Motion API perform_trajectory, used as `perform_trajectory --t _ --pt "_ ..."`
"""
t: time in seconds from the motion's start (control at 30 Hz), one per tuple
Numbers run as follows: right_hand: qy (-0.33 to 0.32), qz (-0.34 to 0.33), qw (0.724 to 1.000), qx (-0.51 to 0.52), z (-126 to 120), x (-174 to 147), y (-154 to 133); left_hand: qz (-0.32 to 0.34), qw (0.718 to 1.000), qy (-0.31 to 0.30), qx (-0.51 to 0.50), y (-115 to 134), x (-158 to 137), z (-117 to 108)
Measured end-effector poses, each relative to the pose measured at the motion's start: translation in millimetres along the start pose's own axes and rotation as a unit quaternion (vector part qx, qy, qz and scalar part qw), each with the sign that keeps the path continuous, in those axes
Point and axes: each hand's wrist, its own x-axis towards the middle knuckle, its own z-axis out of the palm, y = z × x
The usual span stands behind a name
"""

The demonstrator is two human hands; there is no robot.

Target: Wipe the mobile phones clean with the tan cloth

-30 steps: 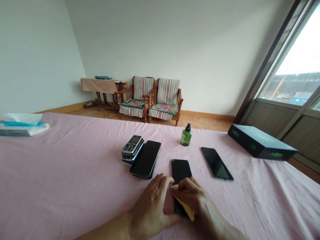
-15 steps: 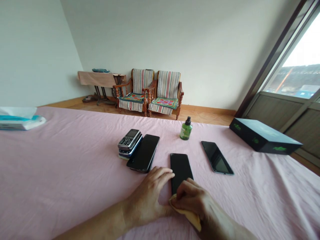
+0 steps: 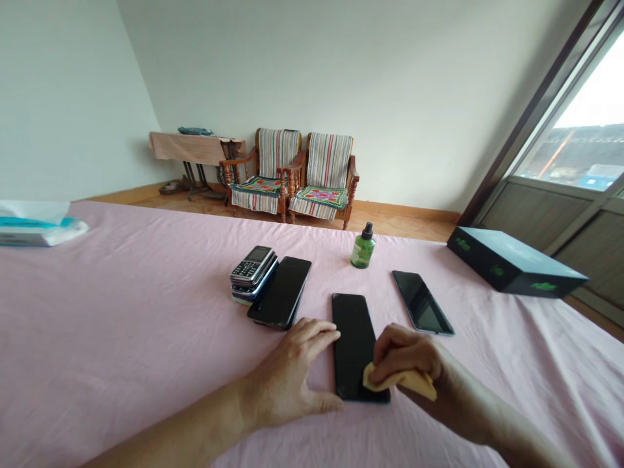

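A black smartphone [image 3: 351, 344] lies face up on the pink cloth before me. My left hand [image 3: 292, 370] is beside it, fingers stretched out and thumb spread; its fingertips touch the left edge, and the thumb rests by the lower left corner. Pinched in my right hand [image 3: 407, 357] is a folded yellow cloth [image 3: 414, 382], pressed against the lower right part of the screen. The fingers hide some of the cloth and of the phone's right edge.
To the left stand a stack of phones topped by a keypad phone [image 3: 253, 265] and another black smartphone [image 3: 283, 291] lying on something. A green bottle [image 3: 363, 248], a tablet-like phone [image 3: 422, 301], a black box [image 3: 511, 263] and a tissue pack [image 3: 41, 231] are on the pink tablecloth [image 3: 146, 312].
My right hand with the yellow cloth has moved right and slightly up, uncovering the phone's lower end. My left hand has stayed nearly still at the phone's left edge.
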Motion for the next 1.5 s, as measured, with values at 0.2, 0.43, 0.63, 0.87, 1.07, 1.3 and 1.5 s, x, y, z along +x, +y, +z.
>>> perform_trajectory --t 0.2,0.43,0.63,0.87,1.07,1.3,1.5 --pt "-0.004 -0.057 0.998 -0.017 29.3 11.6 -6.4 0.015 1.000 0.004 0.007 -1.7 0.8 2.3" --pt "-0.042 -0.055 0.995 -0.069 26.0 10.4 -7.3 0.015 1.000 0.002 0.008 -2.6 0.8 2.9" --pt "-0.072 0.002 0.994 -0.080 4.2 -0.4 -8.1 0.004 1.000 -0.003 0.015 -2.0 0.8 2.5" --pt "0.175 0.029 0.983 -0.043 -19.5 2.0 44.2 0.020 0.999 0.000 0.030 -4.6 0.0 3.2" --pt "0.279 0.039 0.958 -0.047 -6.6 29.4 66.2 0.021 0.999 0.011 0.029 -4.0 0.5 4.3" --pt "0.283 0.052 0.954 -0.082 -9.1 71.0 74.9 0.016 1.000 0.009 0.024 0.8 0.4 1.2" --pt "0.252 0.034 0.963 -0.085 0.0 64.0 72.3 0.010 1.000 0.003 0.023 4.6 1.2 -0.4"
